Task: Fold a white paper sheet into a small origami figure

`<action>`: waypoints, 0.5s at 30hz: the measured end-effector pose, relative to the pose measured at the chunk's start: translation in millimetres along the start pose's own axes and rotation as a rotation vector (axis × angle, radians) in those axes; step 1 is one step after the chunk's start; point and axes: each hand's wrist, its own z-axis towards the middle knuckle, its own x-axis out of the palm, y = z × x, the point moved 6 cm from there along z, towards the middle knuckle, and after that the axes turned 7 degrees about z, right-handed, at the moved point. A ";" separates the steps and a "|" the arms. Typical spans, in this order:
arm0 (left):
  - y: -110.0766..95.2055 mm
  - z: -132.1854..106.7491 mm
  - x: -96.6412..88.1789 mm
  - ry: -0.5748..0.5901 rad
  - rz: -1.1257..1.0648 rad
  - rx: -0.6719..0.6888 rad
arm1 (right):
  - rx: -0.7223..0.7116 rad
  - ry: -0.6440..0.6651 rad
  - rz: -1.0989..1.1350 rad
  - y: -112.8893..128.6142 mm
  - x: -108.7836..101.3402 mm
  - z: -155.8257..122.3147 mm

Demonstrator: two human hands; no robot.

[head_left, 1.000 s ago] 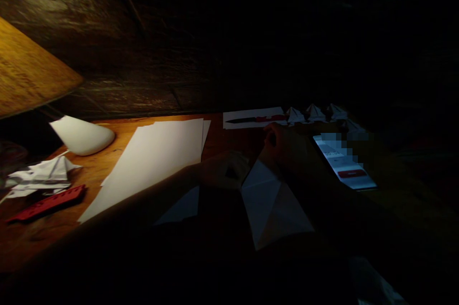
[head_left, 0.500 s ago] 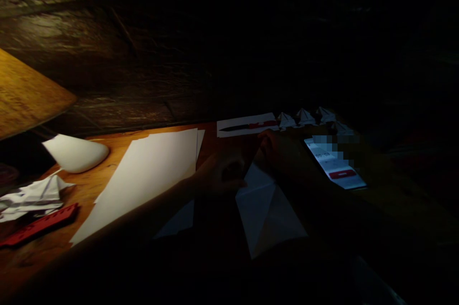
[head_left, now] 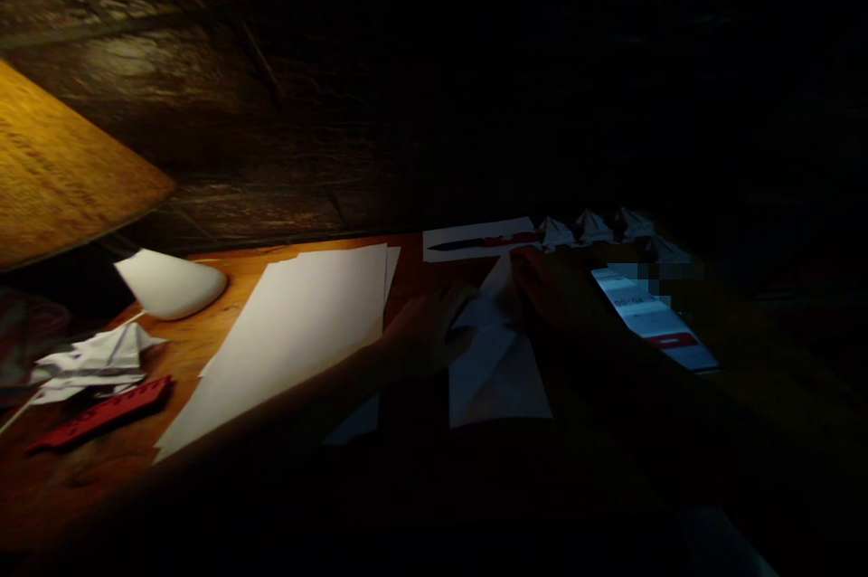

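Note:
In the dim middle of the head view, a creased sheet of white paper [head_left: 498, 373] is between my two hands, its lower edge toward me. My left hand [head_left: 430, 319] is at its left side, thumb and fingers curved against the paper's edge. At the upper right edge my right hand [head_left: 542, 288] pinches the sheet with its fingers closed. Shadow hides much of both hands. Just beyond them a knife [head_left: 502, 241] with a red handle lies on a small piece of white paper [head_left: 438, 235].
Left of my hands lies a stack of white sheets [head_left: 305, 315]. Farther left are a lamp with a yellow shade [head_left: 68, 170] and white base [head_left: 176, 283], crumpled folded paper [head_left: 101, 360] and a red ruler-like strip [head_left: 108, 414]. Several folded paper shapes [head_left: 589, 226] and a lit phone [head_left: 651, 315] stand right.
The sheet has turned and its top now shows raised between my hands. My left hand has opened out from its curl a little. The whole view has shifted slightly.

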 end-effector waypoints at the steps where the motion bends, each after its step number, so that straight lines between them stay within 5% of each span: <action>1: 1.2 -0.3 -0.6 -0.018 0.008 -0.012 | -0.002 0.007 0.078 -2.2 1.7 1.4; 9: 5.7 0.3 -13.5 -0.222 -0.080 0.008 | -0.101 0.198 0.554 8.5 13.2 -0.6; 15: 8.3 1.8 -12.9 -0.213 -0.097 -0.012 | -0.067 0.270 0.634 13.8 13.2 -4.2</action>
